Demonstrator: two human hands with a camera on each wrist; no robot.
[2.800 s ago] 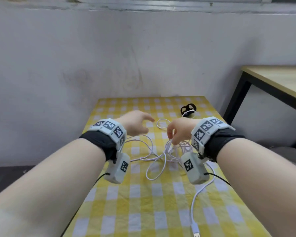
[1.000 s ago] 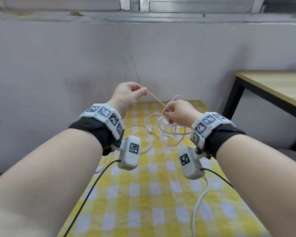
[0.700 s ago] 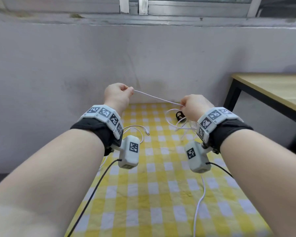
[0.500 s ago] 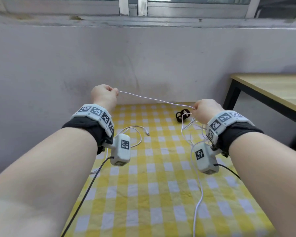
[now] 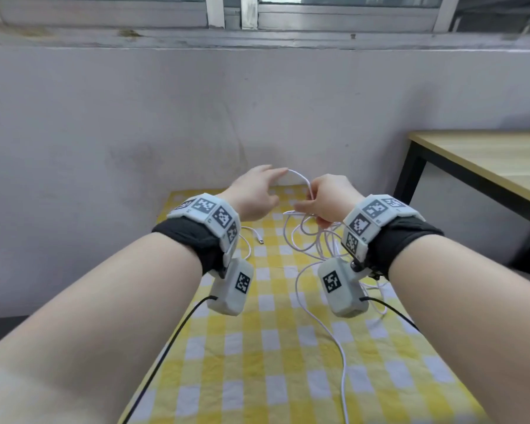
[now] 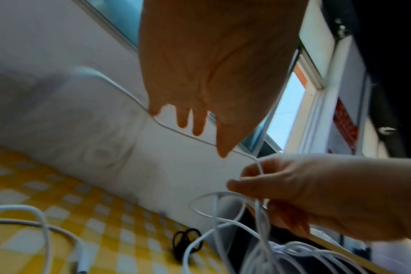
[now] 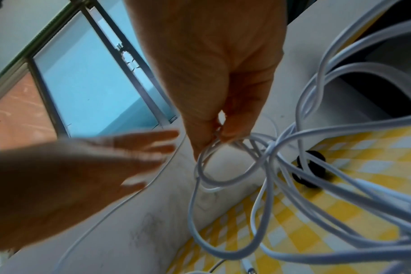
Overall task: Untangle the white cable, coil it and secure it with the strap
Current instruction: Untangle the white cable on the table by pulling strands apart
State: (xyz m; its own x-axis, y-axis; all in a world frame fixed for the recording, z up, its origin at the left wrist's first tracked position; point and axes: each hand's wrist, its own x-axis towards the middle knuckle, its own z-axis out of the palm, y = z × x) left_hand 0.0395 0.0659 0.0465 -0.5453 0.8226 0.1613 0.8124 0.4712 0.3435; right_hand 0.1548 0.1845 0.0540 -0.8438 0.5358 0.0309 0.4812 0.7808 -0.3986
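Head view: right hand [image 5: 326, 198] pinching gathered loops of cable [image 5: 307, 240] (white, hanging to the cloth [image 5: 266, 347]), raised over the far end; left hand [image 5: 253, 194] at 9 o'clock of it, fingers [image 6: 197, 120] straight and released, cable arc touching fingertips; strap [image 6: 185, 241] lying on cloth at 12 o'clock

thin white cable [image 5: 300, 240] hangs in tangled loops above the table, black strap [image 6: 185, 241] lying behind
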